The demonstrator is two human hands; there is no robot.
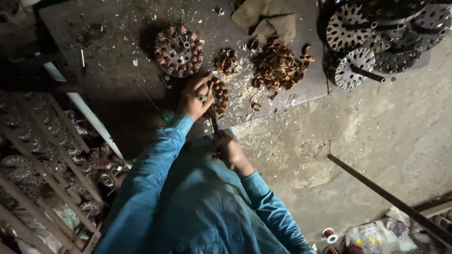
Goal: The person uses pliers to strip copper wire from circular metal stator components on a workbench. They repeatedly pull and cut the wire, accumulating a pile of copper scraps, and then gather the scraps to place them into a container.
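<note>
A wooden rack (pixel 42 155) of wound stators is seen at far left. On the dark bench (pixel 108 70) a round copper-wound stator (pixel 179 51) lies flat. Just below it, a second stator (pixel 219 95) is gripped at its edge by the left hand (pixel 194 98), fingers closed on it. A thin tool (pixel 214 123) is clasped by the right hand (pixel 229 149), its tip touching that stator. Loose copper wire scrap (pixel 278 65) is piled further right, with perforated metal discs (pixel 376 42) beyond.

Dim, uneven light; deep shadows at left, brighter right side, soft edges.
</note>
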